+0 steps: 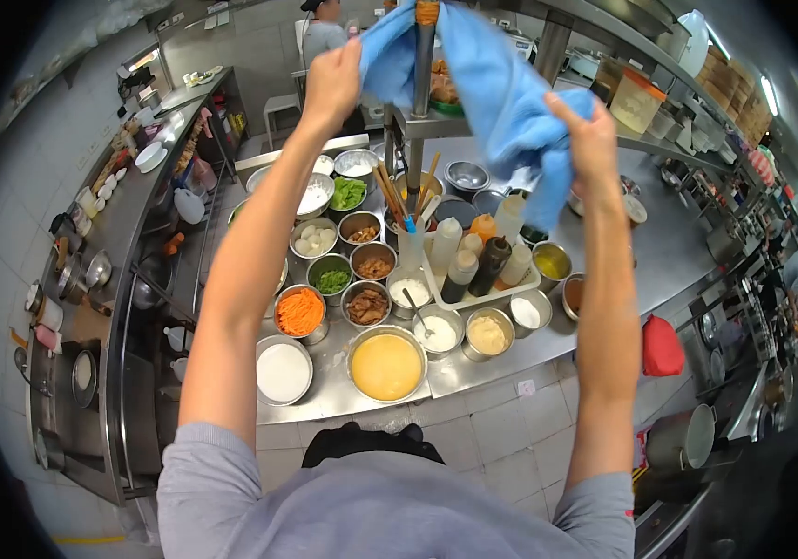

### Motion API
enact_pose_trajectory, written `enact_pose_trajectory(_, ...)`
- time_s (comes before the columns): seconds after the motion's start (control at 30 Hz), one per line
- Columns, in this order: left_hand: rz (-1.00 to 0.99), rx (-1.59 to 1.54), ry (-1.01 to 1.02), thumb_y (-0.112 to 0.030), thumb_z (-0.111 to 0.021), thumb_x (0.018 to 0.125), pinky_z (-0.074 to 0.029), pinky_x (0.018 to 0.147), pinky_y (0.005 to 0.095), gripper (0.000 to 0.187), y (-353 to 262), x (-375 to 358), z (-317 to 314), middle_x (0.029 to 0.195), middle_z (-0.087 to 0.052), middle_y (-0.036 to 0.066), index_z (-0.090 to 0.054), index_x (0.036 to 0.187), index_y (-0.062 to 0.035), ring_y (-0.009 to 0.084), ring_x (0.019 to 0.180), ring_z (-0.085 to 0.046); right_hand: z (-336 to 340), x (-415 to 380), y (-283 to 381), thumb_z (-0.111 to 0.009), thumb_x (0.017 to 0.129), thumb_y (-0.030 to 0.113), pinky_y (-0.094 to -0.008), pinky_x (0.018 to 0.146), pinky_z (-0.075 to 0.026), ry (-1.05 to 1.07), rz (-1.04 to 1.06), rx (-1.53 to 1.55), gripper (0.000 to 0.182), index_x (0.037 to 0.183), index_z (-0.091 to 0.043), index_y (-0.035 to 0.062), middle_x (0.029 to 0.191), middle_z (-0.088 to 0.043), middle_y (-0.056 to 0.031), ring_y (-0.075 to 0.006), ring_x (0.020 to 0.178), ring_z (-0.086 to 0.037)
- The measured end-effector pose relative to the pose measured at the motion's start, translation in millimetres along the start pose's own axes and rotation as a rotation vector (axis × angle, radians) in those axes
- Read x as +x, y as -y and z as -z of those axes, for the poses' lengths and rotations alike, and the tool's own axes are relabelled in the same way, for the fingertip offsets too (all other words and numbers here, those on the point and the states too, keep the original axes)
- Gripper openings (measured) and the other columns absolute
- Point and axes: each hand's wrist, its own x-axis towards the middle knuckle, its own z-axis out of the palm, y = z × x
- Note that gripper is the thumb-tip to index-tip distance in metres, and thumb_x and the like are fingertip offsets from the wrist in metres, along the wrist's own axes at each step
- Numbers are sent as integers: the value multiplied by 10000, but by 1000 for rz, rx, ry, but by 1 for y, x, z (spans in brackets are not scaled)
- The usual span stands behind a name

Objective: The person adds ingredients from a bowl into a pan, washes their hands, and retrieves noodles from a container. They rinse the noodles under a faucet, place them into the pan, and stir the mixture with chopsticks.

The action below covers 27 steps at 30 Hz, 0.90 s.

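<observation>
Both my arms are raised over a steel counter, and a blue cloth [501, 84] hangs between my hands. It passes around the metal post [424, 65] of the overhead shelf. My left hand [332, 86], fingers closed, grips the cloth's left end. On the other side my right hand [590, 140] has its fingers curled on the bunched right end. Below stand bowls of food, among them shredded carrot [300, 311], chopped greens [331, 278] and a yellow liquid [387, 365]. A white tray of squeeze bottles [490, 265] sits beneath the cloth.
Chopsticks [390, 196] rise from a holder close to the post. The overhead shelf [632, 47] carries a tub with an orange lid [638, 98]. A co-worker [324, 33] is at the back. A stockpot [681, 438] stands at lower right, and a side counter [152, 177] runs along the left.
</observation>
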Motion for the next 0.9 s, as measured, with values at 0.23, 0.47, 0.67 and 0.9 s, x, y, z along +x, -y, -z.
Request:
enact_pose_trajectory(0.23, 86, 5, 21, -258, -524, 993, -359, 514, 327, 319, 27, -164, 50, 606, -481, 54, -591, 831, 9, 128, 552, -416, 12, 25, -46, -658, 892, 189, -318, 700, -526, -47, 191, -359, 244, 1075, -647, 26, 827, -678, -69, -228, 766, -669)
enact_pose_trajectory(0.47, 72, 315, -40, -228, -591, 949, -373, 503, 325, 249, 66, -162, 97, 591, -509, 79, -628, 822, -17, 146, 532, -463, -67, -116, -137, -641, 779, 41, -411, 867, -467, 32, 386, -717, 333, 1105, -569, 39, 1094, -545, -150, -336, 975, -561)
enact_pose_trajectory(0.67, 20, 153, -211, -168, -647, 918, -349, 509, 258, 154, 101, -136, 145, 656, -537, -26, -679, 904, -18, 58, 575, -437, -134, -137, -147, -678, 793, 38, -315, 654, -518, 242, 242, -647, 423, 1198, -558, 34, 1218, -546, -155, -223, 744, -623)
enact_pose_trajectory(0.9, -18, -257, -168, -118, -647, 924, -355, 474, 159, 163, 67, -70, 226, 787, -598, -29, -652, 1059, -26, 2, 578, -466, -227, -117, -183, -654, 797, 29, -448, 756, -519, -102, 342, -832, 705, 1401, -298, -49, 1235, -515, -296, -403, 803, -638)
